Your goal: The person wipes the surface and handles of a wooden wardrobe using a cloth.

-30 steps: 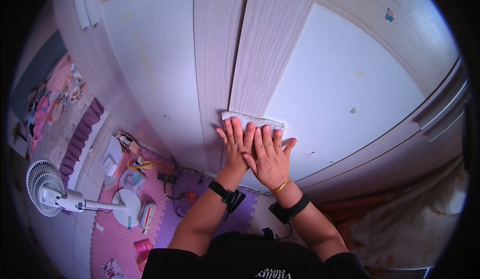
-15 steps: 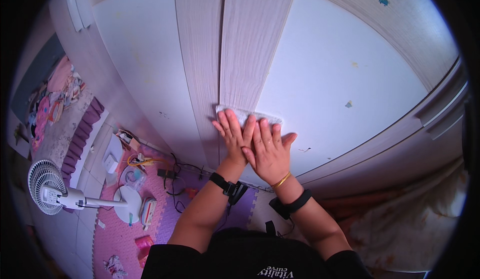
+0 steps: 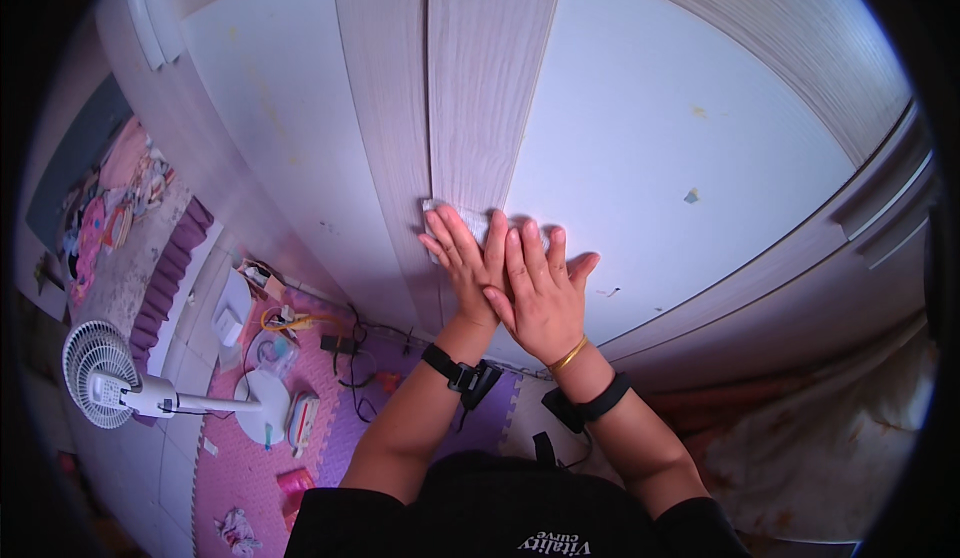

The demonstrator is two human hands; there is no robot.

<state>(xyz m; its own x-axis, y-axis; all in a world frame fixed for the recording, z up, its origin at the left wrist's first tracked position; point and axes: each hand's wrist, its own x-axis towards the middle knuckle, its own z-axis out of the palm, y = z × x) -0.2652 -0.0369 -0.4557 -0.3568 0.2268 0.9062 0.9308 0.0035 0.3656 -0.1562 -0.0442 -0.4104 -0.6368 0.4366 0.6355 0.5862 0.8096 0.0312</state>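
Both my hands press flat on a thin whitish cloth [image 3: 474,222] that lies against the upright wardrobe door [image 3: 640,138]. My left hand [image 3: 466,276] has its fingers stretched out over the cloth's left part, near the seam between two door panels. Beside it my right hand [image 3: 545,310] lies with fingers spread, its thumb overlapping the left hand. Much of the cloth is hidden under the fingers. Black straps with small devices circle both wrists, and a gold bracelet [image 3: 568,352] is on the right one.
A white fan [image 3: 100,378] stands at the left on pink foam mats [image 3: 230,478]. Cables [image 3: 362,368] and small items lie along the wardrobe's foot. A bed [image 3: 110,233] with piled clothes is further left. Draped fabric [image 3: 820,468] hangs at the lower right. A small sticker patch [image 3: 691,196] marks the door.
The view has shifted slightly, so the door appears further up and left. My right fingers reach a little higher and cover more of the cloth's right end. Both hands stay flat.
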